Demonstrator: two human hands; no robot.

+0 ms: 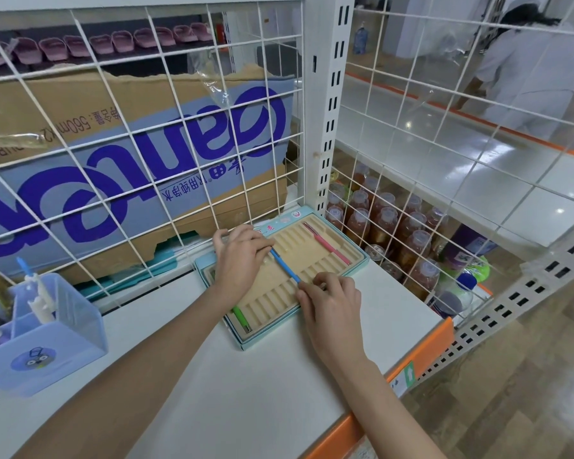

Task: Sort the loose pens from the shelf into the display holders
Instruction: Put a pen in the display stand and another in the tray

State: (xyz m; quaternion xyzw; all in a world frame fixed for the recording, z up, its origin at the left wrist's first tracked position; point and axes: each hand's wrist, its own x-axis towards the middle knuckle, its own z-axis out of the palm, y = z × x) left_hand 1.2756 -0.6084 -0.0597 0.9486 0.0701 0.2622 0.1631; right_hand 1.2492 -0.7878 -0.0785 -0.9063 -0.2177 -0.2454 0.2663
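- Blue pen (284, 265) lies slantwise over the middle grooves of the slotted pen tray (315, 260); both hands on it, one at each end
- Left hand (239, 260) covers the pen's far end, fingers curled down onto it; whether it pinches or only presses, cannot tell
- Right hand (332, 301) pinches the near end between thumb and fingertips, remaining fingers folded
- Judgement: pen is being lined up with a groove, not yet seated; it sits across the ridges rather than inside one slot
- Pink pen (327, 243) lies in a groove toward the tray's far right; green pen (241, 318) lies at the near left end. Looks like two placed, one in hand
- Most grooves between them are bare, so the tray is only at an early stage of filling
- Tray rests on the white shelf (246, 385), hard against the wire grid (146, 127) at the back
- Blue desk organiser (43, 336) at far left of the shelf holds several upright pens or markers; likely the remaining supply, count unclear
- No loose pens visible on the bare shelf surface near the tray
- Cardboard box (130, 160) stands behind the grid; bottled drinks (385, 226) sit on the lower shelf to the right
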